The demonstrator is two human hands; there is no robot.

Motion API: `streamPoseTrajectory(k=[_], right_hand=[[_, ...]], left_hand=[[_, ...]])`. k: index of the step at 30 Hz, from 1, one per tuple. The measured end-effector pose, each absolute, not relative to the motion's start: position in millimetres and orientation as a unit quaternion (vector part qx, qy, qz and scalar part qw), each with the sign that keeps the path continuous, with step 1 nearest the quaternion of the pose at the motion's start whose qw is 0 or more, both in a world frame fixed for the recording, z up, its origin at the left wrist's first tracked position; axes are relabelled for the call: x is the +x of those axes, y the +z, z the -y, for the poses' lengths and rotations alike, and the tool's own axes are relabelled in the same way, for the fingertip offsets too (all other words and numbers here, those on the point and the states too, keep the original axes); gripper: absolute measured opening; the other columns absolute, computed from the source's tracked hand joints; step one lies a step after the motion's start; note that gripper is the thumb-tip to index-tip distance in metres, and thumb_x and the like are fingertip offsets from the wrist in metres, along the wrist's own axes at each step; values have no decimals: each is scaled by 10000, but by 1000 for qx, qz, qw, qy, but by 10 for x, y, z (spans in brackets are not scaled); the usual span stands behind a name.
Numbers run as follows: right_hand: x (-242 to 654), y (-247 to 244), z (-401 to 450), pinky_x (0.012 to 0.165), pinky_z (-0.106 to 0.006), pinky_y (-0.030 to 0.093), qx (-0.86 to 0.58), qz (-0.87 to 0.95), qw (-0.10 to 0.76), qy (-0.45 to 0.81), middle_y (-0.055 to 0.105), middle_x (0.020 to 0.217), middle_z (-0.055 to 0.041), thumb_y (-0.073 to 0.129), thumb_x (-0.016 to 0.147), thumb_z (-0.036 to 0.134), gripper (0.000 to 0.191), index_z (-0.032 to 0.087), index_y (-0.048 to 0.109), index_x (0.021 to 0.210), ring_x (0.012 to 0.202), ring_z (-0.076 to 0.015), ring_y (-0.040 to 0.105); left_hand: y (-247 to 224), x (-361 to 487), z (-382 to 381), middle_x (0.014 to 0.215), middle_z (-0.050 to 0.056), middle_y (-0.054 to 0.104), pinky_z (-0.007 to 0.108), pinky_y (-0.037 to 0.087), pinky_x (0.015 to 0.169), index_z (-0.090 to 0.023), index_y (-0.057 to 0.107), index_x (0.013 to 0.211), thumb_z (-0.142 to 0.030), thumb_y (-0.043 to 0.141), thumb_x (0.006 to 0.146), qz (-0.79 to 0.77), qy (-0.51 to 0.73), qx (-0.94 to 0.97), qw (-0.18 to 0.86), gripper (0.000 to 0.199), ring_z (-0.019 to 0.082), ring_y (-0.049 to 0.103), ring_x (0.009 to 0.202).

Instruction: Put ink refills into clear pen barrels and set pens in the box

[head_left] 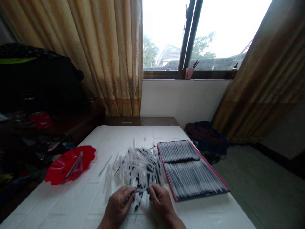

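A thin translucent tube [140, 190] spans the gap between my two hands, near the front of the white table. My left hand [120, 203] pinches its left end, and the fingers of my right hand [160, 198] are closed on its right end. Just beyond my hands lies a loose heap of clear tubes [130, 165], with black-tipped pieces among them. To the right, a red-edged tray [173, 190] holds two rows of dark-filled tubes side by side. A dark-ended piece [136, 208] lies below the held tube.
A red scalloped plate [56, 168] with a few clear tubes stands at the table's left. Dark cloth [207, 136] lies beyond the right edge. Cluttered dark furniture [71, 124] is on the left, with curtains [119, 57] and a window behind the table [71, 203].
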State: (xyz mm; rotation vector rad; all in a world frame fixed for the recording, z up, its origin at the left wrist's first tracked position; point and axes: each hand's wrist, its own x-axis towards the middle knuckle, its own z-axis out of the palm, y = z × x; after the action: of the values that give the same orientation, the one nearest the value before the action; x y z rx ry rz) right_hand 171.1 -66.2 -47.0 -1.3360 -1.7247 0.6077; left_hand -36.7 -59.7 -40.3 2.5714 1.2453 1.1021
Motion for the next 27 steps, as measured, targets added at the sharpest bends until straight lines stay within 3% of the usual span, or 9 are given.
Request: streamPoseTrajectory(k=[5,13,18,23,27], right_hand=[[1728,-430,673,572,-203,426,-502,691,453,254,641,672,-17,445,875,267,181,194,608,846,620,-151,606],[1719,-419,679,559,-212,423,-516,684,443,265,636,641,-11,458,859,252,184,197,601,757,600,-152,603],[1770,-487,627,535,-228,451,-506,616,511,321,638,663,-23,456,879,362,223,185,588,844,567,-155,599],[1822,-544,552,459,-222,442,-491,493,587,414,640,695,-31,526,822,518,347,175,559,865,493,-130,558],[1821,-564,522,351,-180,340,-467,457,598,464,608,602,-7,584,757,575,417,169,560,852,407,-97,479]], left_hand=[[-400,-369,603,885,21,742,253,580,741,-264,633,1044,-278,511,891,-412,361,835,41,197,166,703,812],[-372,-359,596,880,22,742,243,580,733,-275,653,1034,-292,509,893,-413,369,831,47,202,164,702,815],[-402,-386,575,868,24,742,247,586,704,-261,651,1040,-425,549,855,-461,419,782,27,267,167,709,782],[-394,-414,530,717,1,731,186,536,472,-230,671,957,-535,528,825,-542,452,698,117,362,127,664,535],[-371,-378,501,847,40,761,206,537,503,-230,708,922,-561,563,778,-551,468,662,196,390,176,706,692]])
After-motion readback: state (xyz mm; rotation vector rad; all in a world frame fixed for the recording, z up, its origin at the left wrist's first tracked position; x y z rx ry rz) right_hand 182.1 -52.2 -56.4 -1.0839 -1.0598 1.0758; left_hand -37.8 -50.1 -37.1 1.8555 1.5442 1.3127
